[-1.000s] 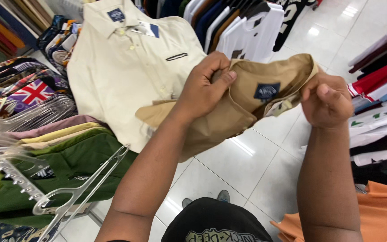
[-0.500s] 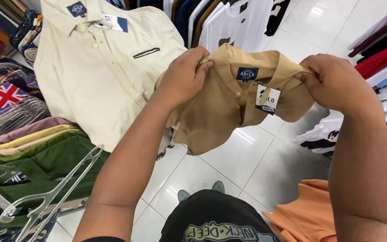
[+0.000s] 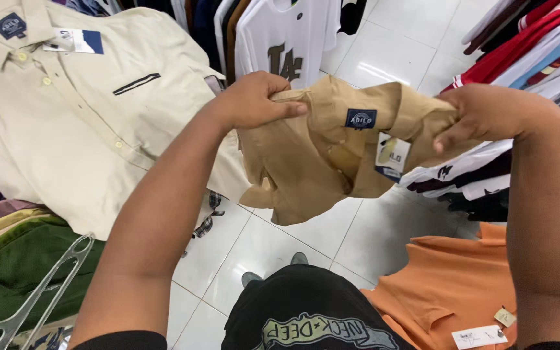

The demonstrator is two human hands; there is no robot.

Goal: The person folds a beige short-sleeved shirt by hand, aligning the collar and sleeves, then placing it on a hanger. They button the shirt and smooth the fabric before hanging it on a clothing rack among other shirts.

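While both grips pinch tan shirt (image 3: 312, 155) collar edges, left hand (image 3: 254, 100), right hand (image 3: 481, 116), bare floor (image 3: 332, 233) below

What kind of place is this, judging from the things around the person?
Most likely a clothing shop. The tan shirt held up by both hands carries a hanging price tag, a cream shirt lies on display, and hanging garments crowd a rack above a white tiled floor.
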